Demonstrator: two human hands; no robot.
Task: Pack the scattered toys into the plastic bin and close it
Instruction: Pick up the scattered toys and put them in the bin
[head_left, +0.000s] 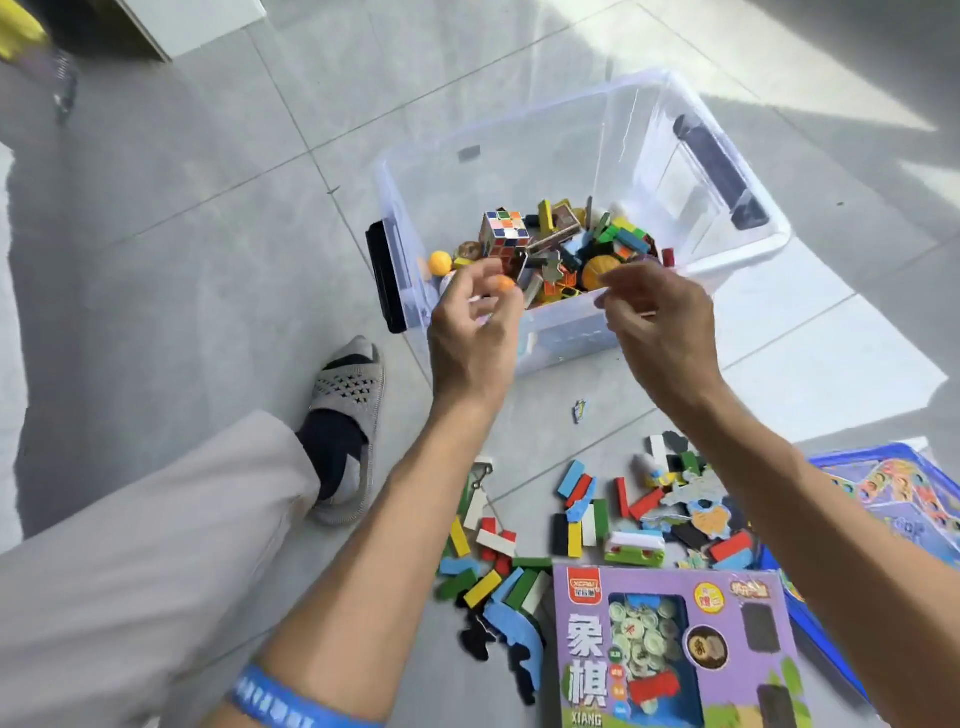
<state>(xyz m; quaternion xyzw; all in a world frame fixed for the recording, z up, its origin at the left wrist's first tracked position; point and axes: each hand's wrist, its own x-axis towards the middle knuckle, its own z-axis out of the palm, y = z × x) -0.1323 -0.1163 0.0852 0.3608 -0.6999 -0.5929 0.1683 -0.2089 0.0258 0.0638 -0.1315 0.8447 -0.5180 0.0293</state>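
Note:
A clear plastic bin (524, 122) stands open on the grey tile floor. It holds a Rubik's cube (506, 231), an orange ball (440, 262) and several coloured blocks. My left hand (475, 332) hovers over the bin's near left corner and pinches a second small orange ball (504, 283) at its fingertips. My right hand (662, 317) hangs over the near rim with its fingers loosely curled, and I see nothing in it. More coloured blocks and puzzle pieces (582, 519) lie scattered on the floor in front of the bin.
A purple chess-set box (670, 649) lies at the bottom, with a blue board-game tray (883, 499) to its right. A foot in a grey slipper (345, 415) is planted left of the bin. Black latches (387, 275) sit on the bin's ends. One stray puzzle piece (580, 410) lies near the bin.

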